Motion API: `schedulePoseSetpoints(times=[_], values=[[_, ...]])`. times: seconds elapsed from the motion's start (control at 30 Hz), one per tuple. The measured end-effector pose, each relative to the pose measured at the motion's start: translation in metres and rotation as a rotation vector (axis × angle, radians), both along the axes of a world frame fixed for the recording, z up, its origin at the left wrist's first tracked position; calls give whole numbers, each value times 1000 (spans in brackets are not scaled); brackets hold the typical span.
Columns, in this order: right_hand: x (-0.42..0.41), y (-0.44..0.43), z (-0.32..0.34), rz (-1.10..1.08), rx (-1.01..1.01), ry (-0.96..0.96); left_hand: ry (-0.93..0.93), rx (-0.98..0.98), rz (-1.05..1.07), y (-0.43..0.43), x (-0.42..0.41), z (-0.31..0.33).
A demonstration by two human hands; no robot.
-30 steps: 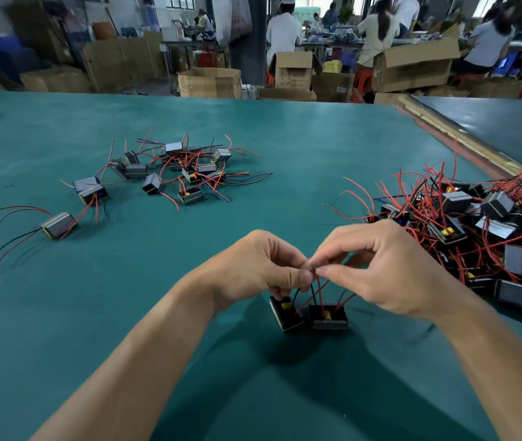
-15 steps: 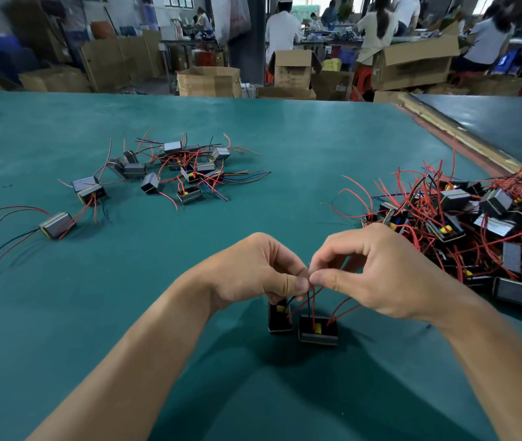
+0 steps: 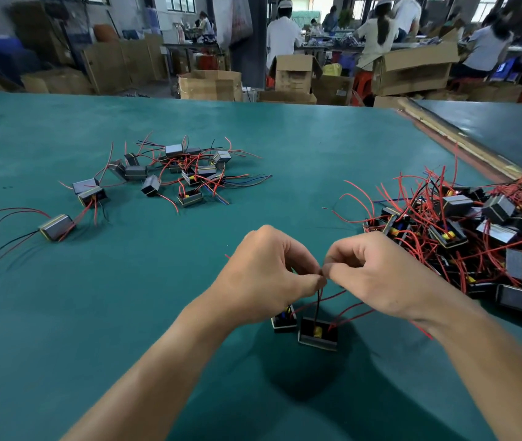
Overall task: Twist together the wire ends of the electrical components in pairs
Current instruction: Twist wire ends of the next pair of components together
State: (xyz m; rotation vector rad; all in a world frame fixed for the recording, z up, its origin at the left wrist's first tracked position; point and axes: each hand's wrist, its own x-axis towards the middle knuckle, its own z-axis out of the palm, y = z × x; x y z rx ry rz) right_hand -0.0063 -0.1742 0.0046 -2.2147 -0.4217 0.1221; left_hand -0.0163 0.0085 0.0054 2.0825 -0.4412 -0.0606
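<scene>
Two small electrical components stand close together low in front of the person. The left component is partly hidden under the left hand, and the right component shows a yellow part in its open top. Whether they rest on the bench or hang just above it cannot be told. Their wires, dark and red, rise to the spot where both hands meet. There the curled fingers of the left hand and those of the right hand pinch the wires tip to tip. The bench is covered in a plain teal-green mat, and a dark shadow lies under the hands. To the right a dense pile of similar components tangles in red wire. Further back on the left lies a loose cluster, with a lone component nearer the left edge. A wooden strip separates this surface from a second bench. Beyond stand open cardboard boxes, and people work at distant tables with their backs turned.
</scene>
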Motion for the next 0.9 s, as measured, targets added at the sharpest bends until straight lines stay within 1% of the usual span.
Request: schedulePoseSetpoints(times=[0.17,0.27,0.47,0.7,0.9], values=[[-2,0,2,88,63,-180,202,-73,-32,6,6,1],[-4,-2,4,165,55,-206,270,-78,-81,10,7,3],[-2,-5,5,186,25,-251,367,-119,-140,14,9,5],[-4,-3,4,183,-10,-170,349,-117,-154,14,8,4],[-5,1,4,126,-31,-53,344,-111,-92,9,8,3]])
